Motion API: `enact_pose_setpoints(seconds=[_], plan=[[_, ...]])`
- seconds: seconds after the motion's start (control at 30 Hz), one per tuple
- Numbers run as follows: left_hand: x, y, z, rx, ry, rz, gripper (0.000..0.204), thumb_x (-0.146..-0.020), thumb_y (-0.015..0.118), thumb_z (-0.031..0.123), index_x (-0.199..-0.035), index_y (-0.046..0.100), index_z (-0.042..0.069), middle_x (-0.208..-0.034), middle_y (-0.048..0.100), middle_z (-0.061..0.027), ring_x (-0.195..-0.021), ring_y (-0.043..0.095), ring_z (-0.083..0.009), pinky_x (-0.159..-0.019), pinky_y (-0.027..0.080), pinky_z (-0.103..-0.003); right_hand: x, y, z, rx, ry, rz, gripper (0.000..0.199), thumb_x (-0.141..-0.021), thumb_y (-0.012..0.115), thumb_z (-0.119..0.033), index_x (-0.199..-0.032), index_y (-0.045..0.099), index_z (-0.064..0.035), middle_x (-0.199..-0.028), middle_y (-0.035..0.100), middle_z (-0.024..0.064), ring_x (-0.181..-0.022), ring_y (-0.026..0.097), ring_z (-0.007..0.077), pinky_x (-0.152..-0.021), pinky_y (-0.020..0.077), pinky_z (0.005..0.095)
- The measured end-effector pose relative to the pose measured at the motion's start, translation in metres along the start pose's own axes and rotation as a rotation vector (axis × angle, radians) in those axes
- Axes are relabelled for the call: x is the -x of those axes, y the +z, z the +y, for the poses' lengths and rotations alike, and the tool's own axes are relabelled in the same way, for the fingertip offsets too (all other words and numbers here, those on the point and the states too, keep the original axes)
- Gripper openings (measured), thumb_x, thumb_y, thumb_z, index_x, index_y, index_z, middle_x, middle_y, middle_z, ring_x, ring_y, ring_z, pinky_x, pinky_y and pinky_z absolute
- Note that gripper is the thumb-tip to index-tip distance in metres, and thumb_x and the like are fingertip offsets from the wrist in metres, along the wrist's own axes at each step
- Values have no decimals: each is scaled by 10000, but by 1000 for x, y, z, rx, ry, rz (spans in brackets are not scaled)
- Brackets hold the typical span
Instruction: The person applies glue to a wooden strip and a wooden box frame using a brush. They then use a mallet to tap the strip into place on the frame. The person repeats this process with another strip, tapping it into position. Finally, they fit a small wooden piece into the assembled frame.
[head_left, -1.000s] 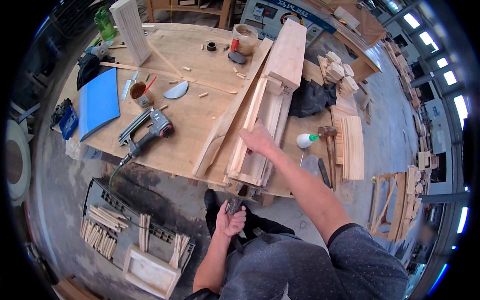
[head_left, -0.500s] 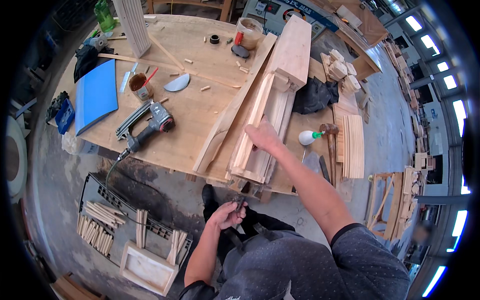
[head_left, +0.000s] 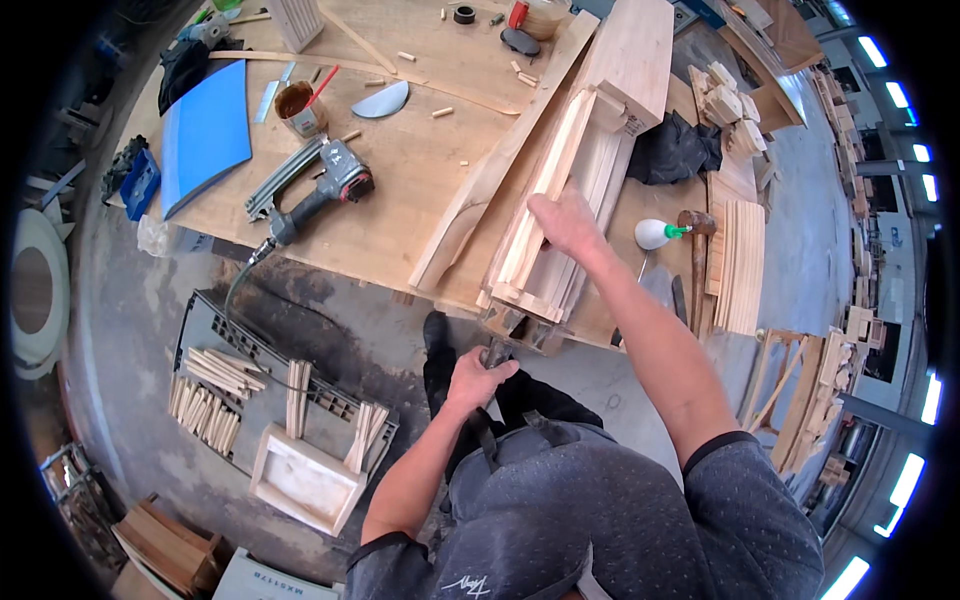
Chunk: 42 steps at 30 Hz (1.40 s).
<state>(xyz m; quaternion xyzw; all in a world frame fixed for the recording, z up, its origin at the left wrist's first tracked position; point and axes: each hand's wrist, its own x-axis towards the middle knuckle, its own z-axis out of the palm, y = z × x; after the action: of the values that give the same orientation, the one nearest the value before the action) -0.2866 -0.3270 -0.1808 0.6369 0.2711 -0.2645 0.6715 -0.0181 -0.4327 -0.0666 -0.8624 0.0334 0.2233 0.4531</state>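
A long pale wooden assembly (head_left: 590,190), like a channel with a thick block (head_left: 638,60) at its far end, lies toward the table's right side. My right hand (head_left: 568,222) reaches into it, fingers curled over its left wooden rail (head_left: 545,190). Under its near end, a metal vise (head_left: 510,325) shows at the table edge. My left hand (head_left: 480,380), low in front of my body, closes round a dark metal handle (head_left: 496,352) by the vise. Its fingertips are partly hidden.
A nail gun (head_left: 325,185) with a hose, an open pot (head_left: 300,108) and a blue folder (head_left: 207,135) lie left. On the right are a white squeeze bottle (head_left: 655,234), a mallet (head_left: 697,225) and stacked slats (head_left: 740,265). A crate of wooden sticks (head_left: 205,410) stands on the floor.
The whole view has shifted, so the table sits higher in it. My left hand has turned, its back now showing more. My right hand remains on the rail.
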Motion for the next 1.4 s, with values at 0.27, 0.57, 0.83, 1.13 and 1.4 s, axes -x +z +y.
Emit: enact_pose_setpoints(seconds=[0.27, 0.57, 0.83, 1.13, 1.4], plan=[[-2, -7, -15, -2, 9, -94, 322, -917, 793, 289, -1043, 708, 5, -849, 715, -41, -735, 638, -105, -686, 514, -280, 22, -11, 17, 325, -119, 172, 787, -950, 645, -467, -1398, 467, 155, -1091, 721, 313, -1075, 709, 416, -1006, 541, 473], [11, -82, -75, 95, -3, 114, 106, -966, 692, 100, -923, 694, 4, -779, 672, -22, -670, 592, -104, -623, 485, -259, 130, -101, 177, 154, -57, 192, 383, -996, 613, -319, -1224, 699, -23, -1006, 750, 215, -926, 735, 383, -840, 561, 466], [22, -92, -58, -226, -155, 406, 408, -982, 592, 323, -751, 713, 9, -679, 673, -56, -623, 628, -144, -614, 505, -321, 150, -133, 224, 235, 22, 199, 400, -1004, 621, -326, -851, 648, 43, -715, 622, 198, -687, 608, 214, -652, 465, 413], [102, -84, -181, -177, -273, 687, 408, -924, 603, 331, -812, 728, -41, -801, 722, -231, -824, 718, -370, -798, 553, -458, 146, -74, 81, 210, -397, -167, 413, -1022, 656, -204, -699, 467, -30, -626, 417, 40, -621, 401, 105, -557, 368, 345], [113, -183, -319, -78, -445, 916, 270, -864, 641, 261, -858, 737, 9, -893, 746, -252, -895, 732, -395, -820, 563, -473, 186, 65, -37, 290, -511, -416, 193, -999, 677, -124, -861, 614, -4, -724, 584, 44, -640, 539, 128, -607, 468, 297]])
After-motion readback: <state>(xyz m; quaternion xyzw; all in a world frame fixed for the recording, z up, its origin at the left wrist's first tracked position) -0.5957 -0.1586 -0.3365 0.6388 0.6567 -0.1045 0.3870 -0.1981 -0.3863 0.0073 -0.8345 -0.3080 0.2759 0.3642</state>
